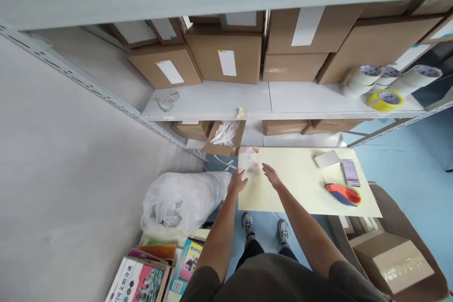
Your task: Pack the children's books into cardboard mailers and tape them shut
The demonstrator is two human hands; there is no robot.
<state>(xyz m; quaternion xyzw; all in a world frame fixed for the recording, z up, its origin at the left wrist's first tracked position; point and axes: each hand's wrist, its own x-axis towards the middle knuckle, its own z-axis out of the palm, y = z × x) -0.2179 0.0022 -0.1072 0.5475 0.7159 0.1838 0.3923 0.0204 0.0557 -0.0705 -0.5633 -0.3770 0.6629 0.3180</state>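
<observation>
A flat, pale, book-like item (pixel 248 160) with a reddish top edge lies at the left end of the cream tabletop (pixel 293 184). It looks shiny, perhaps wrapped in clear film. My left hand (pixel 237 182) is at its lower left edge, thumb and fingers apart; whether it touches the item I cannot tell. To the right of the item, my right hand (pixel 271 176) hovers with fingers stretched out and nothing in them. Farther right on the tabletop are an orange and blue tape dispenser (pixel 342 194), a white card-like piece (pixel 327 159) and a blurred-out purple rectangle (pixel 350 172).
Shelves ahead hold cardboard boxes (pixel 226 56), glasses (pixel 168 101) and tape rolls (pixel 385 100). An open box of white pieces (pixel 225 133) juts past the table's back left. A white plastic bag (pixel 184 198) and books (pixel 141 281) are left; a carton (pixel 399 264) sits lower right.
</observation>
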